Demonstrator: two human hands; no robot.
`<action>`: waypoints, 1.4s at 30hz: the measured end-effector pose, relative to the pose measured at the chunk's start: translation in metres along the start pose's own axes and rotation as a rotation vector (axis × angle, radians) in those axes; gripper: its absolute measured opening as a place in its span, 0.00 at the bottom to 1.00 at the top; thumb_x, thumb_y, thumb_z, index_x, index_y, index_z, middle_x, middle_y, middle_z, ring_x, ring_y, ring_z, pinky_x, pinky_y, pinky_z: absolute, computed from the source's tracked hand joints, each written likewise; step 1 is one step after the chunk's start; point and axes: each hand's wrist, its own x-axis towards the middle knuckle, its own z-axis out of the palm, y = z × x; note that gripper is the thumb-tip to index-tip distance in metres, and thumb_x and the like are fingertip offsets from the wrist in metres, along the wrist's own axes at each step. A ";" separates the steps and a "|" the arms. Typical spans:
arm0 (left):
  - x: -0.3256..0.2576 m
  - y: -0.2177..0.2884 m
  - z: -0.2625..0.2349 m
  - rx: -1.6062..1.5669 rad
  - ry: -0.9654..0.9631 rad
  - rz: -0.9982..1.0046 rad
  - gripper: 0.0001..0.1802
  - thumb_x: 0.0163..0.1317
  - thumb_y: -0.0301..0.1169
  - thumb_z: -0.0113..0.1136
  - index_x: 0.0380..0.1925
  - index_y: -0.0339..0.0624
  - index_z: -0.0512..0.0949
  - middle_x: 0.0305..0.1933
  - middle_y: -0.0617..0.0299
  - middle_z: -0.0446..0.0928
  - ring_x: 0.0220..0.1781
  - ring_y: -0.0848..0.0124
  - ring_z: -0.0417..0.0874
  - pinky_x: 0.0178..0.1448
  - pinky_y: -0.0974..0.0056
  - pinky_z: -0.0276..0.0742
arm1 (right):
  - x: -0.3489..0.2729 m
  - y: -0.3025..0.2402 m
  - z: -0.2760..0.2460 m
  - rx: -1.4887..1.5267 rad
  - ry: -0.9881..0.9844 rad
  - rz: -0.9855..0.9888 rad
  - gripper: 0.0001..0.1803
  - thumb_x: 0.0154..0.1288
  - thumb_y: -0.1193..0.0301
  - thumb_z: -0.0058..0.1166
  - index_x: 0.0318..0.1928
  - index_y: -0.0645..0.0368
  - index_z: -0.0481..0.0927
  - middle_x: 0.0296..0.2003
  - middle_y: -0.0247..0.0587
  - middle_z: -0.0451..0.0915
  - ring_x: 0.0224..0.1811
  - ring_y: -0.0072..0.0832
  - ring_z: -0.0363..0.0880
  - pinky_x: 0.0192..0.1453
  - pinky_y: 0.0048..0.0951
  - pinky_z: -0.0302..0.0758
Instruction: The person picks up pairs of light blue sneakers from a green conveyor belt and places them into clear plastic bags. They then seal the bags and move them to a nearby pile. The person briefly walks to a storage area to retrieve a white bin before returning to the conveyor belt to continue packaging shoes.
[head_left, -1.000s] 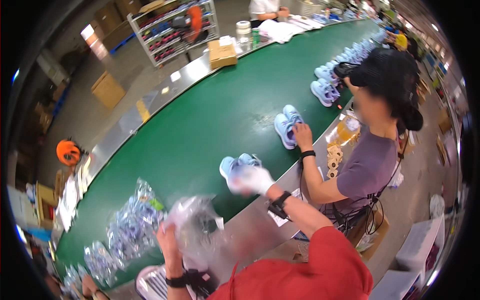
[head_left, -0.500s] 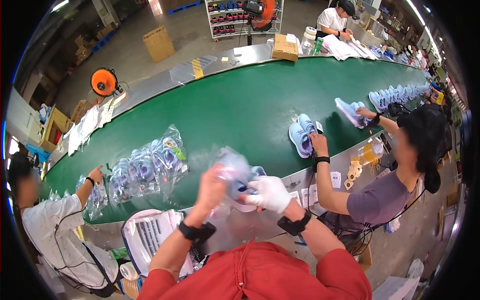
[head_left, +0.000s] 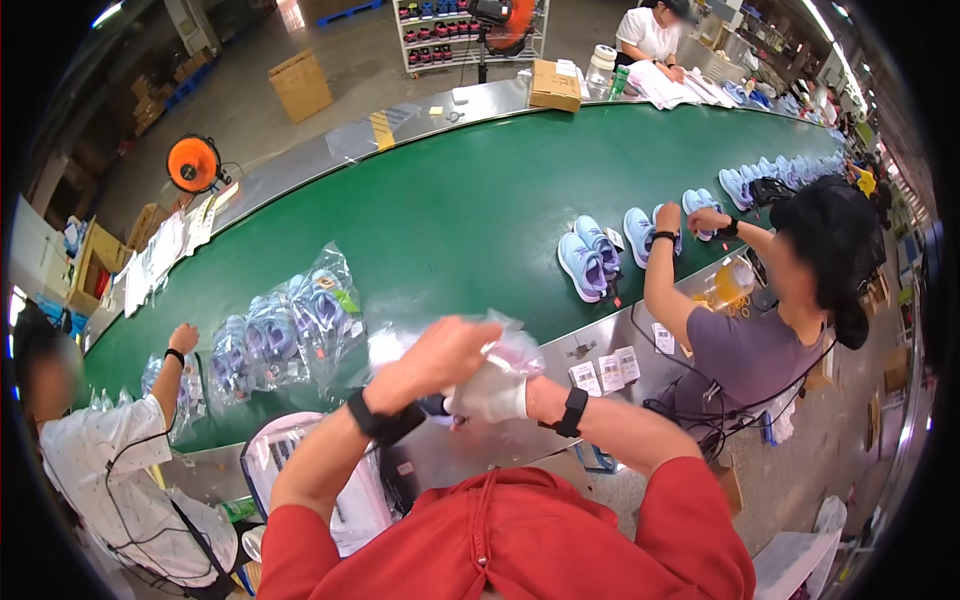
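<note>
My bare left hand [head_left: 447,355] is closed on a clear plastic bag [head_left: 520,350], stretched over my right hand; motion blurs it. Beneath it, my right hand [head_left: 488,396] in a white glove grips a sneaker [head_left: 436,405]. Only a dark bit of that shoe shows between the hands, and whether a second one is with it is hidden. More blurred plastic spreads left of my hands, at the near edge of the green belt [head_left: 450,220]. To the left lie several bagged light-blue sneakers [head_left: 322,305]. An unbagged pair of light-blue sneakers [head_left: 588,262] stands to the right.
On the right, a co-worker in purple [head_left: 750,345] reaches over more sneakers [head_left: 640,235]. Another in white [head_left: 110,450] reaches onto the belt at left. White labels [head_left: 605,372] lie along the near metal edge. A holder with papers [head_left: 300,470] stands by my left forearm.
My left hand has moved right, across my right hand, pulling the plastic along. My right hand has drawn left and nearer. The right co-worker has let go of one pair and now handles others.
</note>
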 end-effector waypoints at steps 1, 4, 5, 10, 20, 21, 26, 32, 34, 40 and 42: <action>-0.018 0.000 0.003 -0.077 0.050 -0.094 0.10 0.49 0.22 0.50 0.33 0.38 0.75 0.27 0.40 0.75 0.33 0.42 0.76 0.35 0.48 0.71 | -0.002 0.000 -0.005 0.081 0.074 0.120 0.15 0.50 0.58 0.58 0.28 0.58 0.80 0.27 0.45 0.80 0.31 0.42 0.80 0.36 0.41 0.75; -0.058 -0.022 0.015 -0.182 0.252 -0.279 0.13 0.49 0.20 0.50 0.36 0.38 0.76 0.24 0.41 0.74 0.28 0.42 0.76 0.31 0.50 0.71 | -0.013 0.010 0.012 0.215 0.750 0.142 0.17 0.50 0.59 0.57 0.39 0.54 0.79 0.35 0.47 0.80 0.37 0.43 0.78 0.41 0.40 0.76; -0.068 -0.033 0.028 -0.132 0.313 -0.329 0.13 0.49 0.20 0.50 0.36 0.39 0.76 0.22 0.41 0.74 0.27 0.43 0.76 0.30 0.50 0.71 | -0.011 0.001 0.003 0.254 0.506 0.300 0.17 0.53 0.60 0.56 0.42 0.54 0.78 0.37 0.45 0.80 0.39 0.40 0.78 0.44 0.39 0.76; -0.065 -0.003 0.086 -0.088 0.436 -0.301 0.13 0.48 0.22 0.52 0.36 0.38 0.77 0.20 0.43 0.72 0.23 0.50 0.76 0.28 0.53 0.69 | 0.013 0.002 0.022 0.011 0.192 0.425 0.14 0.55 0.66 0.52 0.41 0.56 0.80 0.36 0.44 0.81 0.41 0.38 0.79 0.48 0.39 0.74; -0.011 0.022 0.026 -0.284 0.302 -0.350 0.10 0.51 0.26 0.59 0.34 0.34 0.76 0.23 0.50 0.73 0.30 0.72 0.75 0.38 0.64 0.72 | 0.055 0.035 0.013 0.042 0.205 0.399 0.11 0.51 0.68 0.50 0.30 0.60 0.83 0.29 0.49 0.81 0.36 0.41 0.80 0.46 0.40 0.74; -0.017 0.011 0.032 -0.275 0.332 -0.394 0.10 0.51 0.26 0.59 0.33 0.34 0.76 0.23 0.51 0.74 0.31 0.74 0.75 0.38 0.65 0.71 | 0.061 0.044 0.017 0.049 0.221 0.400 0.12 0.52 0.67 0.50 0.30 0.61 0.82 0.28 0.49 0.81 0.35 0.41 0.80 0.45 0.40 0.75; -0.021 -0.007 0.001 -0.235 0.467 -0.532 0.08 0.52 0.26 0.61 0.31 0.35 0.76 0.26 0.59 0.77 0.32 0.79 0.73 0.37 0.70 0.70 | 0.142 0.077 0.059 0.078 0.263 0.345 0.16 0.55 0.62 0.48 0.29 0.62 0.82 0.28 0.50 0.80 0.33 0.41 0.79 0.42 0.40 0.75; -0.046 -0.093 -0.001 -0.825 0.802 -0.694 0.10 0.58 0.24 0.52 0.40 0.35 0.76 0.33 0.63 0.78 0.34 0.77 0.75 0.37 0.72 0.71 | 0.132 0.084 0.079 0.290 0.259 0.316 0.23 0.59 0.55 0.47 0.27 0.64 0.81 0.27 0.52 0.80 0.30 0.42 0.79 0.38 0.40 0.76; -0.046 -0.104 0.015 -1.079 0.874 -0.652 0.12 0.60 0.25 0.49 0.44 0.37 0.75 0.37 0.61 0.77 0.35 0.73 0.78 0.37 0.69 0.74 | 0.091 0.093 0.107 0.868 0.103 0.382 0.26 0.61 0.51 0.46 0.30 0.64 0.81 0.25 0.47 0.79 0.27 0.35 0.78 0.33 0.36 0.74; -0.029 -0.095 0.090 -0.996 0.579 -0.647 0.12 0.61 0.28 0.54 0.45 0.38 0.74 0.39 0.64 0.76 0.38 0.74 0.77 0.44 0.68 0.74 | 0.011 0.039 0.065 1.384 0.393 0.394 0.25 0.64 0.47 0.49 0.42 0.59 0.75 0.31 0.30 0.73 0.33 0.20 0.71 0.34 0.25 0.71; -0.023 -0.088 0.076 -0.996 0.720 -0.605 0.11 0.61 0.26 0.54 0.44 0.39 0.75 0.37 0.64 0.76 0.38 0.74 0.77 0.43 0.69 0.74 | -0.017 0.032 0.037 1.246 0.495 0.580 0.18 0.62 0.55 0.50 0.36 0.59 0.76 0.27 0.34 0.75 0.30 0.23 0.73 0.34 0.28 0.71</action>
